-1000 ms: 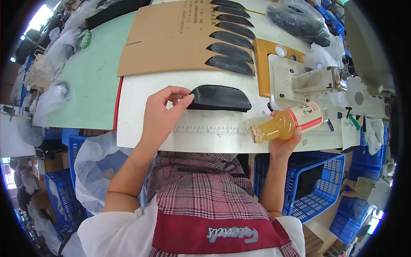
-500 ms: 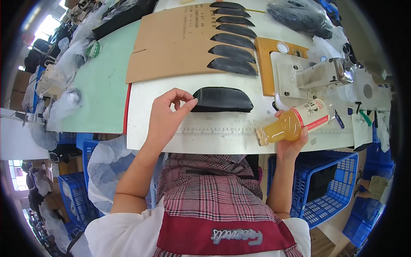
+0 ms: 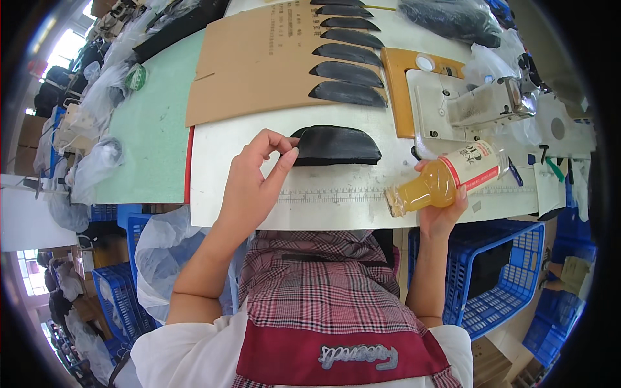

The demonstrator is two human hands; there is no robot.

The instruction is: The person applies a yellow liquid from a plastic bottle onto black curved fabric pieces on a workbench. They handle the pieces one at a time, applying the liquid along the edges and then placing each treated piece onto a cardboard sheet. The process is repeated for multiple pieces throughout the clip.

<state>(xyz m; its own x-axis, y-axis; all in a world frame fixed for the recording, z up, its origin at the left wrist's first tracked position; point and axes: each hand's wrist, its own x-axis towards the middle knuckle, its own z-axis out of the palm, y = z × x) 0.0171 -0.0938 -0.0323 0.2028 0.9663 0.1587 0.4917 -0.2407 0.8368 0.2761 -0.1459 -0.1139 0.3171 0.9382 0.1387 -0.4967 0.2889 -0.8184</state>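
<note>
In front of me a black, half-moon-shaped piece (image 3: 337, 145) lies on the white table. Its left end is pinched between the thumb and fingers of my left hand (image 3: 262, 169), and a thick lower edge shows along its near side. My right hand (image 3: 442, 212) grips a clear bottle (image 3: 436, 183) of amber-yellow liquid with a red and cream label. The bottle lies tilted, its neck and pale, worn-looking tip pointing left, apart from the black piece. Several similar black pieces (image 3: 347, 72) lie in a column along the right side of a cardboard sheet (image 3: 252, 71).
A white sewing-machine-like device (image 3: 479, 107) stands at the right by a tan wooden board (image 3: 396, 97). A printed ruler strip (image 3: 336, 195) runs along the near table. Green matting (image 3: 155, 129) covers the left. Blue crates (image 3: 491, 284) stand below the table edge.
The black piece under my left fingers now shows a taller, more arched face, its left end turned up a little. The bottle stays nearly where it was in my right hand.
</note>
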